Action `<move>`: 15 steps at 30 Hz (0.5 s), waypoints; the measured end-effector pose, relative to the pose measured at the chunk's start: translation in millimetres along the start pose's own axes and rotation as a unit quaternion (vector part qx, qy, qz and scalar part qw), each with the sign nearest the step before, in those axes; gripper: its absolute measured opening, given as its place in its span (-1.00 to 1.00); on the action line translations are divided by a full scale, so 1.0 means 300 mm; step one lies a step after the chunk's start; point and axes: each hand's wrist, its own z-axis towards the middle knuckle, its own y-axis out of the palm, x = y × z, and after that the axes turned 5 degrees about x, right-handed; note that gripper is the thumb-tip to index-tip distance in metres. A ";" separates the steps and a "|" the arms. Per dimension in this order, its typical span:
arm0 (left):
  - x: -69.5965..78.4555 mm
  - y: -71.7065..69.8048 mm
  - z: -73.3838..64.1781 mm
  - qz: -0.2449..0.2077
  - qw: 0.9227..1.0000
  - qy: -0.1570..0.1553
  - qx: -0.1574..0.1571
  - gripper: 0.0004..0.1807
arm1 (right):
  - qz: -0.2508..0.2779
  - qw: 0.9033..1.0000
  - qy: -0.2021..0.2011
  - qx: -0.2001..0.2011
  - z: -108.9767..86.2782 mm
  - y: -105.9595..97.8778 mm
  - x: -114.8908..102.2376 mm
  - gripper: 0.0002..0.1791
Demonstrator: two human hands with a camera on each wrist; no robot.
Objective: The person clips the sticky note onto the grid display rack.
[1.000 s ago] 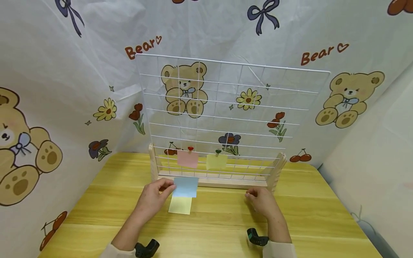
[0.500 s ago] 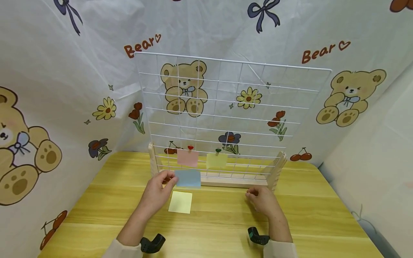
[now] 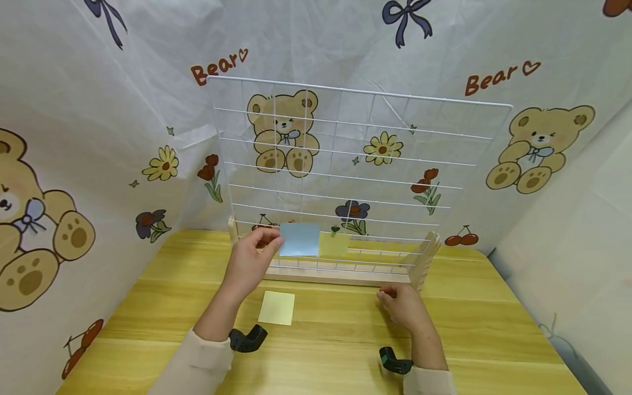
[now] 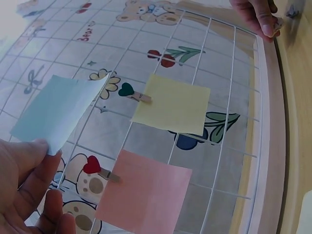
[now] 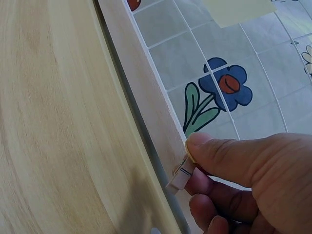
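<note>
My left hand (image 3: 248,264) pinches the left edge of a blue paper note (image 3: 299,240), raised in front of the white wire grid (image 3: 360,91). In the head view this note covers the pink note (image 4: 144,192), which the left wrist view shows clipped to the grid by a red-heart clothespin (image 4: 108,174). Beside it hangs a yellow note (image 4: 171,105) under a green-heart clothespin (image 4: 139,96). Low by the grid's right end, my right hand (image 3: 406,309) pinches a small wooden clothespin (image 5: 180,180) between thumb and fingers; its far end is hidden by the thumb.
Another yellow note (image 3: 276,308) lies on the wooden table (image 3: 336,351). The grid stands upright in a wooden base (image 3: 326,278) with side supports (image 3: 425,260). Behind it hangs a printed bear cloth (image 3: 336,38).
My left hand has lifted the blue note up and slightly right, from above the yellow note on the table to in front of the pink note. The right hand stays in place.
</note>
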 end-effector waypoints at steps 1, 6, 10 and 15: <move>0.005 0.002 0.008 0.000 1.000 0.002 0.002 -0.78 | -0.001 1.000 0.001 0.000 0.001 0.001 0.001 -0.85; 0.027 0.008 0.048 0.002 1.000 0.003 0.001 -0.76 | 0.002 1.000 -0.003 0.002 0.003 0.004 0.001 -0.87; 0.047 0.013 0.080 -0.005 1.000 0.001 -0.001 -0.74 | 0.005 1.000 -0.009 0.004 0.002 0.003 -0.004 -0.86; 0.066 0.026 0.111 -0.011 1.000 -0.011 0.000 -0.73 | 0.004 1.000 -0.008 0.008 0.000 0.003 -0.009 -0.84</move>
